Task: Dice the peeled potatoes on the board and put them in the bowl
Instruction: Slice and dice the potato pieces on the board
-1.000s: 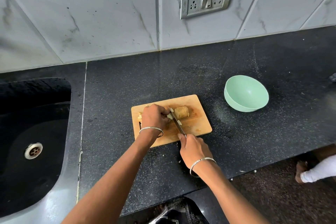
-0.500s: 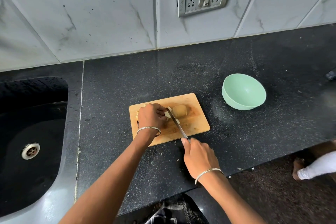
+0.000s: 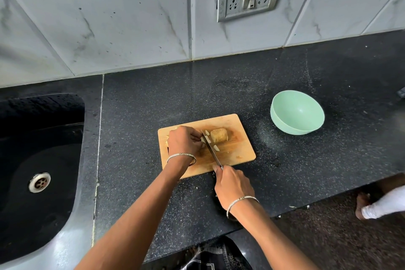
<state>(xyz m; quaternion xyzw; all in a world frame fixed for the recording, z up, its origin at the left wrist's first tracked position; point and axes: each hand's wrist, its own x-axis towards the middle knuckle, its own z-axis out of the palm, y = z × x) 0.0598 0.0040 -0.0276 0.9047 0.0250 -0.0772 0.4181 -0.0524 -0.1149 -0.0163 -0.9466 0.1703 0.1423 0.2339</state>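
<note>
Fingers [image 3: 194, 138] of left hand [image 3: 183, 140] curl down on potato [image 3: 203, 139], mostly hidden, on board [image 3: 240, 153]. Knife [image 3: 210, 148] bites right beside them, handle clenched in right hand [image 3: 233, 186]. Chunk [image 3: 219, 135] waits just past the blade; bowl [image 3: 297, 114] stands farther right, empty. A slipping potato could bring the edge onto those knuckles.

Open counter strip [image 3: 262, 138] between board [image 3: 237, 151] and bowl [image 3: 291, 130]; sink [image 3: 43, 151] well to the left, tiled wall [image 3: 131, 17] behind.
</note>
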